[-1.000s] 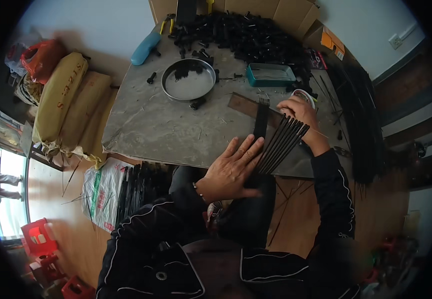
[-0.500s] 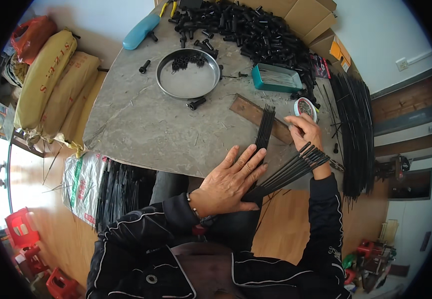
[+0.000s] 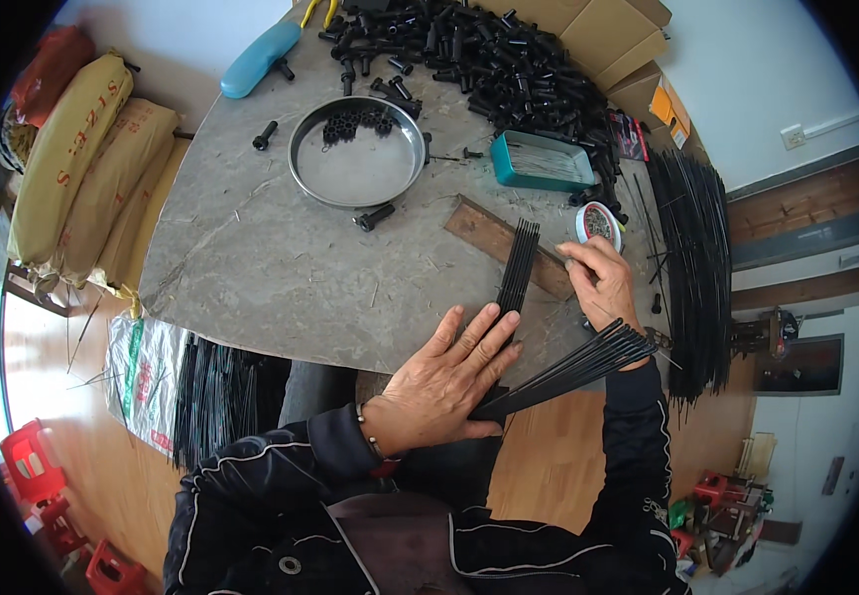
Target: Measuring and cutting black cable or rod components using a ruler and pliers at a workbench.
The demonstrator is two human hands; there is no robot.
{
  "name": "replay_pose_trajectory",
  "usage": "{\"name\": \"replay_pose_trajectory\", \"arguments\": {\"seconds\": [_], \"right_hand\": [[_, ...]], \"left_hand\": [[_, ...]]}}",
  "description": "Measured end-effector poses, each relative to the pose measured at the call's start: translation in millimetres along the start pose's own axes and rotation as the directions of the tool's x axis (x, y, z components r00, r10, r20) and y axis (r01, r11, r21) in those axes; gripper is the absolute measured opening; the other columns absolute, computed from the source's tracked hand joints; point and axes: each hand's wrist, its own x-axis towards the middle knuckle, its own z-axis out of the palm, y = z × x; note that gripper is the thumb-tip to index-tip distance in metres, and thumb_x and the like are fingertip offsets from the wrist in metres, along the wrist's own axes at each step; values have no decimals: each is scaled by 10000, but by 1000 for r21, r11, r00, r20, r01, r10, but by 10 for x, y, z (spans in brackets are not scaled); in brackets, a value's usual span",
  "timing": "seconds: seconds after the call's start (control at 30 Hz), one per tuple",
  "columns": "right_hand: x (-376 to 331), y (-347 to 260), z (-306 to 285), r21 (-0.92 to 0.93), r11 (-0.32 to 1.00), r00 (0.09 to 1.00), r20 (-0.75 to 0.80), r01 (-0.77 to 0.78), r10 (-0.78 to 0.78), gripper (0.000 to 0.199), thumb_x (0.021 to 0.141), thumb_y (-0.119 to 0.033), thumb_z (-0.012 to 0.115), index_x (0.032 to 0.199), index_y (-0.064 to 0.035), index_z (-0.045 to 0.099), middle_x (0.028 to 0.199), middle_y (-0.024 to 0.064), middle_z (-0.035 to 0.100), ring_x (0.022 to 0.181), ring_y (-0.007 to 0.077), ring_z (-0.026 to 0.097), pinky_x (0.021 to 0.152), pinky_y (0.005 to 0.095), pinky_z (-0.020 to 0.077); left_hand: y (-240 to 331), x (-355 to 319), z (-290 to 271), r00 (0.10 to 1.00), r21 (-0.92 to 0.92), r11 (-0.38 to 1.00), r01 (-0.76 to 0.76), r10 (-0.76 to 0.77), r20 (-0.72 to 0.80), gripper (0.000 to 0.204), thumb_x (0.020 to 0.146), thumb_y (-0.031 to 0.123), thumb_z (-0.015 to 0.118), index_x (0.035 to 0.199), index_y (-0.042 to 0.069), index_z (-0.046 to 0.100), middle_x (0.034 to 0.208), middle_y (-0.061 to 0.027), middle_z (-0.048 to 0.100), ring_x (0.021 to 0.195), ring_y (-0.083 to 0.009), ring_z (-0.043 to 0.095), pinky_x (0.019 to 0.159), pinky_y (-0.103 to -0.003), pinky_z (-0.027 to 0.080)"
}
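My left hand point(image 3: 439, 375) lies flat, fingers stretched over a row of thin black rods point(image 3: 521, 260) and pressing them down near the table's front edge. The far ends of these rods rest across a flat brown wooden strip point(image 3: 479, 229). From under the left palm, a fan of black rods point(image 3: 573, 372) runs right, its ends passing across my right wrist. My right hand point(image 3: 603, 281) is closed in a pinch beside the strip's right end. Whatever sits between its thumb and forefinger is too small to make out. Just beyond it stands a round white tub point(image 3: 580, 230) of small bits.
A round metal tray point(image 3: 296, 174) holds black rings. Behind are a teal box point(image 3: 499, 178) of thin pins and a heap of black bolt-like parts point(image 3: 509, 69). Long black rods point(image 3: 687, 278) stand bundled at right. Yellow sacks point(image 3: 72, 149) lie left; red stools point(image 3: 33, 461) stand below.
The whole view has shifted slightly, moving the table's things left in the picture. The fanned rods have dropped a little toward me. Both hands keep nearly the same pose.
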Motion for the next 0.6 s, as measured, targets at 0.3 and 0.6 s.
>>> {"name": "replay_pose_trajectory", "arguments": {"seconds": [0.3,0.6], "right_hand": [[-2,33,16,12,998,997,-37,66,-66,180,837,16,610,995,-31,682,795,55,560,578,162,516,564,295,425],[68,10,7,-99,986,990,-31,133,-137,225,804,74,587,981,-30,677,833,61,573,686,186,568,626,299,454]], "left_hand": [[4,16,12,1000,0,1000,3,-3,0,918,747,699,571,1402,69,439,1547,-169,232,1447,-335,175,1161,-505,135],[3,2,12,1000,3,1000,2,-2,1,925,747,701,571,1407,69,429,1546,-173,231,1447,-338,175,1160,-503,138]]}}
